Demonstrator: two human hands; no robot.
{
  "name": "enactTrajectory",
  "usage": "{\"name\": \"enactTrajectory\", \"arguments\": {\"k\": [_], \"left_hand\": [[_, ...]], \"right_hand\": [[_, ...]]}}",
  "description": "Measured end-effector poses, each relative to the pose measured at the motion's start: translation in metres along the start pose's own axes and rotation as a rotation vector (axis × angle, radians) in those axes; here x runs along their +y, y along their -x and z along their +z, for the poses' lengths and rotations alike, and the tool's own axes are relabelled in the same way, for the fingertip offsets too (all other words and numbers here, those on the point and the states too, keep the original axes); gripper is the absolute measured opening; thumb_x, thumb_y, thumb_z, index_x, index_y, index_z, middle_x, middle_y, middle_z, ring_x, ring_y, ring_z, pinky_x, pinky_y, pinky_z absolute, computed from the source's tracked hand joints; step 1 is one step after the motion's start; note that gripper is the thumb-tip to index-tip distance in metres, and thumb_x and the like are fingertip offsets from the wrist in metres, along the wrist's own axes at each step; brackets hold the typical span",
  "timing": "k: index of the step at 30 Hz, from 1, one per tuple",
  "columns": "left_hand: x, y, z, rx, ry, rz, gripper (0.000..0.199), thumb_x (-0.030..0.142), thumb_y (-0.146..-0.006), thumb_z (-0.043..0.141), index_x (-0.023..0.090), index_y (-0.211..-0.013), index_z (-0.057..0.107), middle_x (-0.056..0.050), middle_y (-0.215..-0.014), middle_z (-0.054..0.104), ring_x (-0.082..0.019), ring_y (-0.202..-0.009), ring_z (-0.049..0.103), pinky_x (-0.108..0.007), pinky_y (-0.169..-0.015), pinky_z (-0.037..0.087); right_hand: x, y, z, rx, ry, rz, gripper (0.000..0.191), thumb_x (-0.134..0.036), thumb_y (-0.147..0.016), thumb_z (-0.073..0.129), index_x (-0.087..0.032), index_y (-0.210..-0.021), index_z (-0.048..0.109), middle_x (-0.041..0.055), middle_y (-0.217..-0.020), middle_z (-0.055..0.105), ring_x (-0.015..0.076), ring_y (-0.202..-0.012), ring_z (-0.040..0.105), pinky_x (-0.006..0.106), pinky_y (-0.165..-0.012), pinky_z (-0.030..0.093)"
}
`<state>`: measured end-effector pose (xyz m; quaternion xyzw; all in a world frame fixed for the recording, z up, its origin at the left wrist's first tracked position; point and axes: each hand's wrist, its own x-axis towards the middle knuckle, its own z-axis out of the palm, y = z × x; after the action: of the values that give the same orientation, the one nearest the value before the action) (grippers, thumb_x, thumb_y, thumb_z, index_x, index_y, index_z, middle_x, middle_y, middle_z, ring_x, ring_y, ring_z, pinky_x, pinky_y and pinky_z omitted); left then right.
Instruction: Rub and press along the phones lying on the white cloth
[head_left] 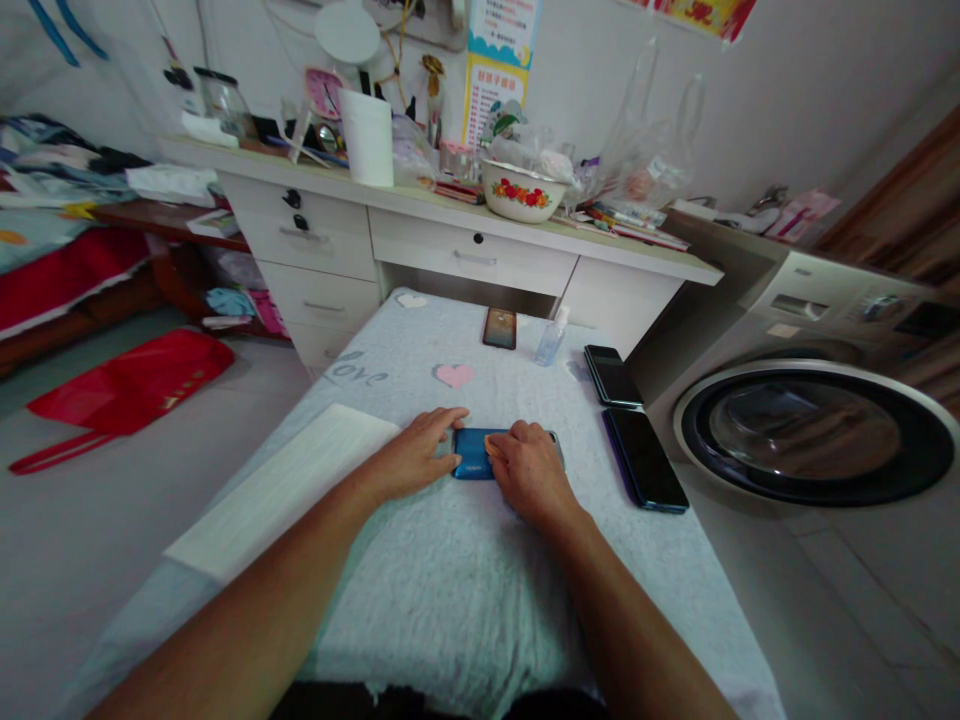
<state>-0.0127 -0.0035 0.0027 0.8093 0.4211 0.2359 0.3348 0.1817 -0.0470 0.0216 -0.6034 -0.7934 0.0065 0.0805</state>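
A blue phone [471, 464] lies back up, sideways, on the cloth-covered table [420, 590]. My left hand [420, 452] steadies its left end, with the thumb at the near edge and the fingers by the far corner. Pressed onto the phone's back is a small orange cloth [491, 446], pinched under the fingers of my right hand [529, 465], which hides most of it and part of the phone. Beyond the phone stands a clear spray bottle [551, 340], near a dark phone with a brownish face [499, 328].
On the right lie a smaller dark phone [613, 376] and a larger dark device [645, 460]. A long white sheet [285, 490] rests left, under my forearm. Behind are a white desk [435, 240] with a floral bowl [521, 192], and a washing machine [817, 420].
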Motion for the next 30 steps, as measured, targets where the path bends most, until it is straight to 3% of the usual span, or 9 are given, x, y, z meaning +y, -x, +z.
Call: {"name": "enactTrajectory", "arguments": {"k": [7, 16, 22, 30], "left_hand": [[-0.0019, -0.0007, 0.0007, -0.006, -0.009, -0.009, 0.061, 0.022, -0.074, 0.055, 0.02, -0.133, 0.042, -0.01, -0.123, 0.055, -0.025, -0.11, 0.052, -0.04, -0.09, 0.047], [-0.0011, -0.0005, 0.0008, 0.013, -0.009, 0.009, 0.06, 0.021, -0.074, 0.055, 0.02, -0.133, 0.043, -0.01, -0.122, 0.057, -0.025, -0.108, 0.053, -0.04, -0.088, 0.048], [-0.0017, -0.0007, 0.0018, 0.03, -0.012, 0.022, 0.059, 0.021, -0.074, 0.056, 0.022, -0.132, 0.045, -0.009, -0.122, 0.057, -0.025, -0.108, 0.055, -0.04, -0.087, 0.048], [0.0015, -0.0002, 0.0001, 0.005, -0.025, 0.007, 0.059, 0.021, -0.074, 0.055, 0.02, -0.132, 0.044, -0.01, -0.122, 0.056, -0.026, -0.109, 0.053, -0.04, -0.089, 0.047]], "right_hand": [[0.0029, -0.0017, 0.0065, -0.016, -0.015, -0.01, 0.031, -0.022, -0.096, 0.041, -0.026, -0.114, 0.066, 0.0067, -0.092, 0.059, 0.0185, -0.086, 0.05, 0.029, -0.078, 0.033], [-0.0003, 0.0007, 0.0001, 0.027, -0.024, 0.021, 0.029, -0.021, -0.095, 0.043, -0.026, -0.108, 0.068, 0.0064, -0.092, 0.059, 0.0192, -0.088, 0.052, 0.03, -0.08, 0.033], [-0.0017, 0.0031, -0.0019, 0.075, -0.137, 0.082, 0.035, -0.017, -0.097, 0.033, -0.026, -0.114, 0.062, 0.0047, -0.108, 0.056, 0.0135, -0.081, 0.053, 0.022, -0.073, 0.036], [-0.0031, -0.0013, 0.004, -0.015, -0.057, 0.096, 0.031, -0.026, -0.097, 0.036, -0.03, -0.113, 0.063, 0.0029, -0.104, 0.057, 0.0138, -0.077, 0.055, 0.024, -0.065, 0.034]]}}
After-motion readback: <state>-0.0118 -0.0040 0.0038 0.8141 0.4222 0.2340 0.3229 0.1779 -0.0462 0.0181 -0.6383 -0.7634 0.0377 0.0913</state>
